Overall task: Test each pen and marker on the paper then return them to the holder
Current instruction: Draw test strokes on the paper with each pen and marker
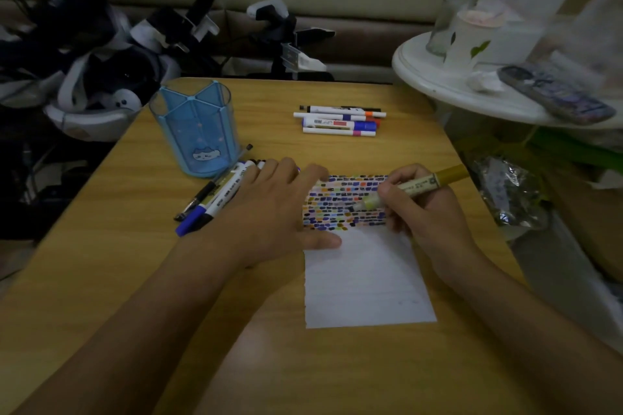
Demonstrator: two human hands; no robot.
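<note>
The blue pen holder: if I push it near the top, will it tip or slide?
The blue pen holder looks tall, narrow and empty, so it probably tips easily. It seems to be thin clear plastic, likely light. On the smooth wooden table, a low push would probably slide it.

The gold-capped marker [416, 187] lies slanted in my right-hand fingers [397, 194], its tip down on the paper [367, 283], whose upper part is filled with rows of small coloured dabs. My left-hand fingers [303, 175] press flat on the paper's left edge. Just left of them lies a loose bundle of pens [215, 192], beside the upright, empty blue holder [195, 126]. Beyond my fingers, more markers [340, 120] lie side by side.
</note>
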